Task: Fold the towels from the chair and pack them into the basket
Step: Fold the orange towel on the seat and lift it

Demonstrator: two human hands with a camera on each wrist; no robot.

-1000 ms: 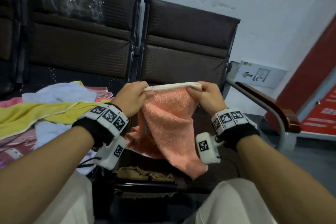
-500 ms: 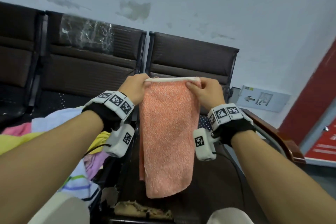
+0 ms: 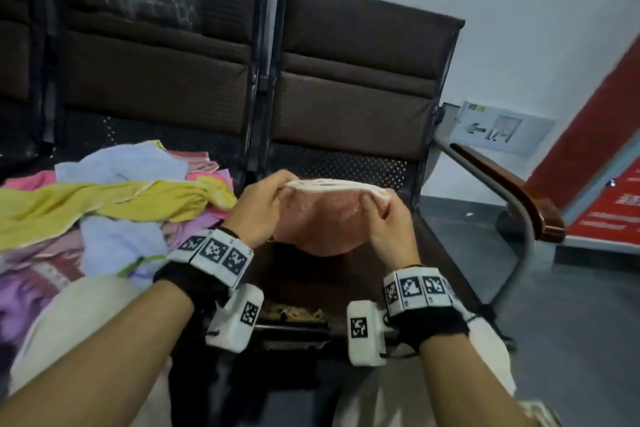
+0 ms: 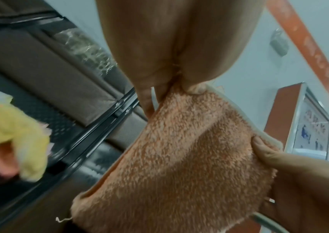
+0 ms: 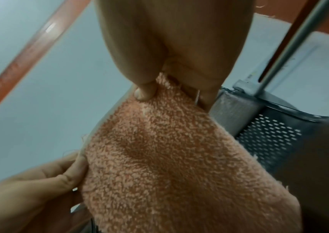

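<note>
our left hand (image 3: 258, 204) and right hand (image 3: 388, 218) pinch the orange towel (image 3: 322, 222) corners; a loose pinch could let the fold between them slip open.

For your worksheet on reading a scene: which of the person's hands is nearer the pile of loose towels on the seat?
Left. The left hand pinches the orange towel right beside the pile of loose towels; the right hand grips the towel's far end, away from the pile.
</note>
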